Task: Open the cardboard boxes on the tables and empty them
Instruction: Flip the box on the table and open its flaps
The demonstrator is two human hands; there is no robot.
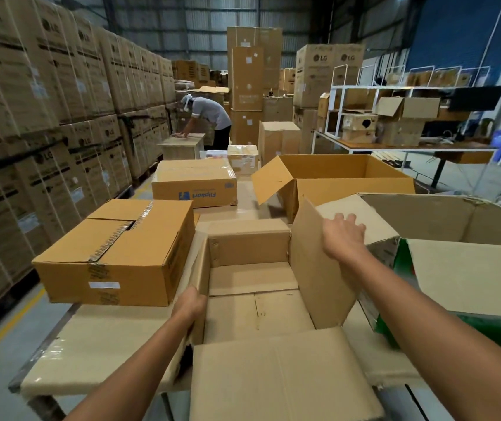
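Observation:
An open cardboard box [252, 311] stands on the table right in front of me, and I see only bare cardboard inside. My left hand [190, 303] grips its left wall at the rim. My right hand [345, 237] lies with fingers spread against the outer face of the raised right flap [316, 268]. The near flap [279, 378] folds out toward me. A taped closed box [115, 253] sits to the left. Behind it lies a taped Flipkart box [194, 183].
A large open box [334, 180] stands behind, and an open box with green print [455, 256] is at the right. A person [209, 117] bends over a box further back. Stacked LG cartons [30, 117] line the left aisle. Shelving [395, 117] stands at the right.

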